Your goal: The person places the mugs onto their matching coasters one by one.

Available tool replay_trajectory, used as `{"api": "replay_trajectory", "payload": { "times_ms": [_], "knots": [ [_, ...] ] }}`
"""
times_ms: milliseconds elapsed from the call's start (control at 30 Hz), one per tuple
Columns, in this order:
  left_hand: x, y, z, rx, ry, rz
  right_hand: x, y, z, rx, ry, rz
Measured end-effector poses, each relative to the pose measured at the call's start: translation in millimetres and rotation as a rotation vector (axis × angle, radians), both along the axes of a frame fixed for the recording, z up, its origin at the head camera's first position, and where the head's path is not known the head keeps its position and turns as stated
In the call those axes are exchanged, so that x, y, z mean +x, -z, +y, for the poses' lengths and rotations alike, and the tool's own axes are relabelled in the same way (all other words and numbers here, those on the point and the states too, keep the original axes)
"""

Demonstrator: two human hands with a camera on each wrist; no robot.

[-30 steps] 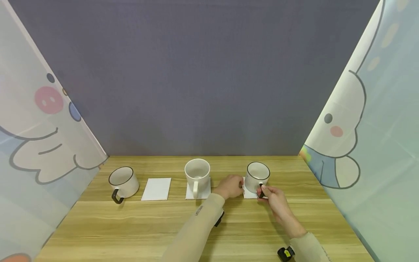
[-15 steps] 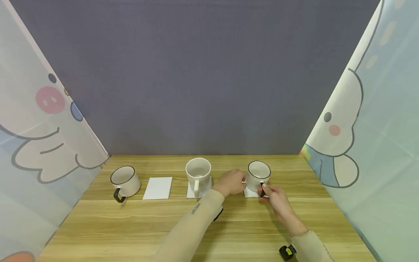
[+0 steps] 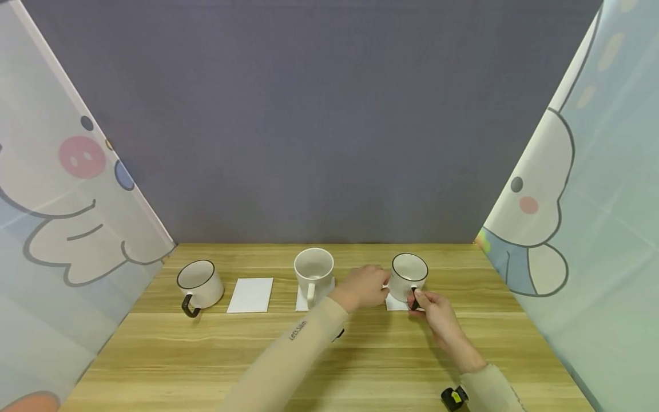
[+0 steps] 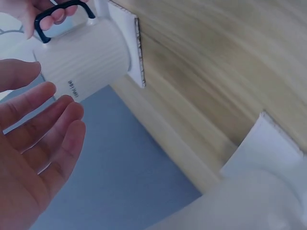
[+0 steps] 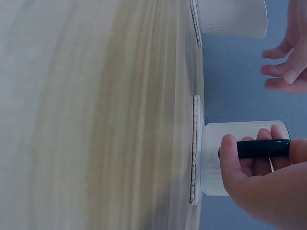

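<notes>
A white mug (image 3: 401,286) with a dark rim and black handle stands upright on a square white coaster (image 3: 394,305) at the right. My right hand (image 3: 437,317) pinches the handle; in the right wrist view, the right hand's (image 5: 264,187) fingers wrap round the black handle (image 5: 259,148). Beside the mug's left side is my left hand (image 3: 362,286), holding nothing. From the left wrist, its fingers (image 4: 67,148) look loose and slightly bent, tips close by the mug's (image 4: 86,57) rim, where small lettering shows.
Left of my hands, a taller white mug (image 3: 304,273) stands on another coaster (image 3: 302,298), handle toward me. Farther left lie a bare coaster (image 3: 250,295) and a wide black-handled mug (image 3: 207,292) on the wooden table (image 3: 170,355). A grey backdrop (image 3: 329,126) rises behind.
My left hand has lifted slightly, its fingers coming up from the coaster's edge to the mug's side. The right hand keeps its hold on the handle. The head view shifts a little.
</notes>
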State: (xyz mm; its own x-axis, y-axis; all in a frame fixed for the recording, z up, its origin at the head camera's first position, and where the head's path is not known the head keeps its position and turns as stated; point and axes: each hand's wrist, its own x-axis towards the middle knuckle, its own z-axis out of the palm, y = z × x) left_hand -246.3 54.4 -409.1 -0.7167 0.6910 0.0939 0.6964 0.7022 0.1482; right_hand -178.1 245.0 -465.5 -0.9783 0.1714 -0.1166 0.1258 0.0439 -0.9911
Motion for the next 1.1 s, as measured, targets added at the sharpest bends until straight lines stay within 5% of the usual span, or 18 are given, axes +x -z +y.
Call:
{"api": "replay_trajectory", "payload": {
  "times_ms": [600,1100],
  "knots": [
    [23.2,-32.2,-21.7,-0.034,0.054,0.169,2.6,-0.9,1.5,0.020,0.003,-0.001],
    [24.1,-42.9,-46.2,0.041,0.059,0.227,3.0,0.5,3.1,0.047,0.000,-0.003]
  ]
}}
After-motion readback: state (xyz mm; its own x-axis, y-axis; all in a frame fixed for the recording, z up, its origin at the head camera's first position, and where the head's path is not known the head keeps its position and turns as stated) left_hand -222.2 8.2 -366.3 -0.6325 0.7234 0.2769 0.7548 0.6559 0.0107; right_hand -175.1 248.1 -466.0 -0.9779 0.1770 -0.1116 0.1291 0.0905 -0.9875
